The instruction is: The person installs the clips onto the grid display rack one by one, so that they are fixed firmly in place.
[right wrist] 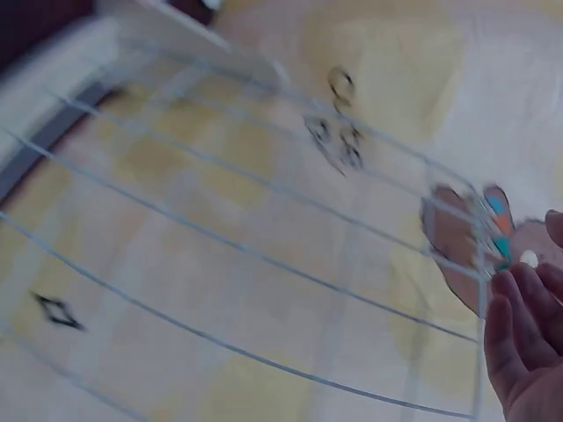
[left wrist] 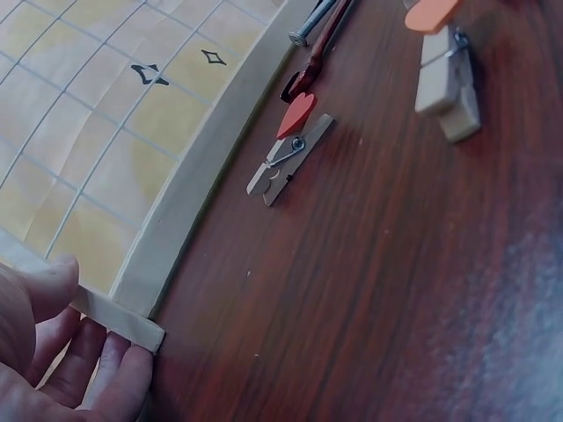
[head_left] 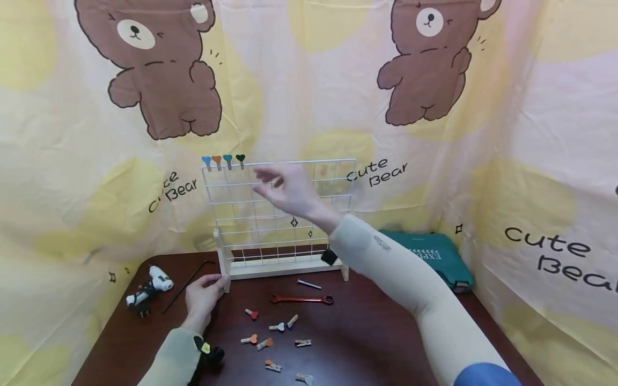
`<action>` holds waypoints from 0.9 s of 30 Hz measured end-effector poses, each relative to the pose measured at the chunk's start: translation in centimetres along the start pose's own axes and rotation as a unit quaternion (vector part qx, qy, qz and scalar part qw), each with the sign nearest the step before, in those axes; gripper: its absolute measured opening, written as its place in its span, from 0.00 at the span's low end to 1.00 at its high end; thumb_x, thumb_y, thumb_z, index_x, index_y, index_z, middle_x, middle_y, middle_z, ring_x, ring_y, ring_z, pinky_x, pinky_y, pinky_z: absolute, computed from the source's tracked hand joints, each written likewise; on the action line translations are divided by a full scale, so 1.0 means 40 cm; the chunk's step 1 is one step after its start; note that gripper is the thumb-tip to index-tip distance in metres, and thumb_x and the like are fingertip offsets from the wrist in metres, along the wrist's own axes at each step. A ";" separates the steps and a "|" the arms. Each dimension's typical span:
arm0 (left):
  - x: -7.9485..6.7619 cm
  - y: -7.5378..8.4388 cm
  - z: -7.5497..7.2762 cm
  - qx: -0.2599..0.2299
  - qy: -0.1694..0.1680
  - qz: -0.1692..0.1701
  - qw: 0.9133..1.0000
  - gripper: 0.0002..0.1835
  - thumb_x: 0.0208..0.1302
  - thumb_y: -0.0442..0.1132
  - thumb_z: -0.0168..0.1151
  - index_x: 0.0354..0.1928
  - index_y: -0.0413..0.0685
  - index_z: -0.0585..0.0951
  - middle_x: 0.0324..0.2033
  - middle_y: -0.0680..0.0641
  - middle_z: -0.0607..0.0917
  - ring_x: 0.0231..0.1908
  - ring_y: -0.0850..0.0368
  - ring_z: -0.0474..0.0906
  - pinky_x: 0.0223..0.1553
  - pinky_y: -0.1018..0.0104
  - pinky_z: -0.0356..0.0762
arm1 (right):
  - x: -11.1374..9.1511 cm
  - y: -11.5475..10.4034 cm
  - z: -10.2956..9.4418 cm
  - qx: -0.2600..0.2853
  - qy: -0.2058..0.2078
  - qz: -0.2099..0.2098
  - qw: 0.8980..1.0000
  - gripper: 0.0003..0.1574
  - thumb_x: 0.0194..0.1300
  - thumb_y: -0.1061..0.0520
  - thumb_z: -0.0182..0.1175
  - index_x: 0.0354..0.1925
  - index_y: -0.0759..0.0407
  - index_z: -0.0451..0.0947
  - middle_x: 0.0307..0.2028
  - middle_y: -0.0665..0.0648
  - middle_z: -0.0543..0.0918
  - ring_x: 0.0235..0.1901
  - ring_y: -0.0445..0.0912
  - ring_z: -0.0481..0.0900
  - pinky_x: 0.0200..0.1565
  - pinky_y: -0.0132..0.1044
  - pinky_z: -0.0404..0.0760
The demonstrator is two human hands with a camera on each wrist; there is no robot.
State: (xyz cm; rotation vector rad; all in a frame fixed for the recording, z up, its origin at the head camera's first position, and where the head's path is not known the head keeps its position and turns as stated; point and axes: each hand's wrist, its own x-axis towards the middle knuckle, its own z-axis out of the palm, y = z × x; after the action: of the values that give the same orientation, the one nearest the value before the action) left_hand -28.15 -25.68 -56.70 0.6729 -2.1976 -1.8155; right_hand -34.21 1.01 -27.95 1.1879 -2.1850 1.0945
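Observation:
A white wire grid rack (head_left: pixel 285 274) with a wooden base stands on the dark table. My left hand (head_left: pixel 204 300) grips the rack's wooden foot (left wrist: pixel 132 325) at the left end, thumb on one side and fingers on the other. Near the grid's top wire, my right hand (head_left: pixel 292 190) is raised, blurred, fingers loosely bent and apart from the thumb; I see nothing between them. Left of it, heart clothespins in blue (head_left: pixel 206 161), orange (head_left: pixel 217 160), teal (head_left: pixel 228 161) and dark green (head_left: pixel 240 160) are clipped along that wire.
Several loose heart clothespins, including a red one (head_left: pixel 252 314), lie in front of the rack. Nearer it are a red wrench (head_left: pixel 301 299) and a bolt (head_left: pixel 309 284). A white glue gun (head_left: pixel 159 279) and thin black rod (head_left: pixel 185 289) lie left; a green case (head_left: pixel 434 257) sits right.

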 end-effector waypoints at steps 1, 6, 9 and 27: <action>0.001 -0.001 -0.001 -0.004 0.000 -0.002 1.000 0.24 0.66 0.50 0.77 0.56 0.40 0.87 0.57 0.35 0.84 0.48 0.48 0.87 0.44 0.66 0.88 | -0.031 0.005 0.009 0.009 -0.018 0.003 1.000 0.23 0.69 0.57 0.73 0.59 0.63 0.85 0.51 0.59 0.91 0.44 0.43 0.88 0.45 0.31 0.87; 0.007 -0.002 -0.004 -0.026 -0.009 -0.012 1.000 0.25 0.67 0.48 0.77 0.60 0.41 0.86 0.60 0.35 0.82 0.56 0.42 0.84 0.53 0.55 0.87 | -0.207 0.053 0.074 0.024 -0.130 -0.001 0.991 0.15 0.69 0.61 0.72 0.53 0.63 0.88 0.45 0.56 0.92 0.41 0.39 0.88 0.40 0.29 0.88; 0.007 0.003 -0.001 -0.038 -0.017 -0.014 0.999 0.26 0.66 0.47 0.77 0.62 0.42 0.86 0.62 0.36 0.82 0.57 0.42 0.83 0.53 0.56 0.86 | -0.320 0.094 0.115 0.000 -0.206 0.000 0.979 0.12 0.68 0.61 0.72 0.50 0.59 0.90 0.43 0.53 0.92 0.40 0.36 0.87 0.41 0.27 0.87; 0.013 0.008 0.001 -0.061 -0.013 -0.010 0.998 0.25 0.66 0.43 0.78 0.61 0.40 0.86 0.61 0.35 0.82 0.51 0.50 0.86 0.49 0.60 0.88 | -0.534 0.213 0.293 -0.075 -0.429 0.020 0.900 0.13 0.59 0.56 0.81 0.42 0.45 0.91 0.28 0.35 0.85 0.27 0.23 0.76 0.33 0.16 0.76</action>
State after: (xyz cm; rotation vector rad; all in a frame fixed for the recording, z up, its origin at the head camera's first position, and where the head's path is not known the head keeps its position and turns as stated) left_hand -28.69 -25.83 -56.47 0.6525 -2.0815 -1.9608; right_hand -29.62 5.24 -52.99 1.7838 -2.8546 0.3968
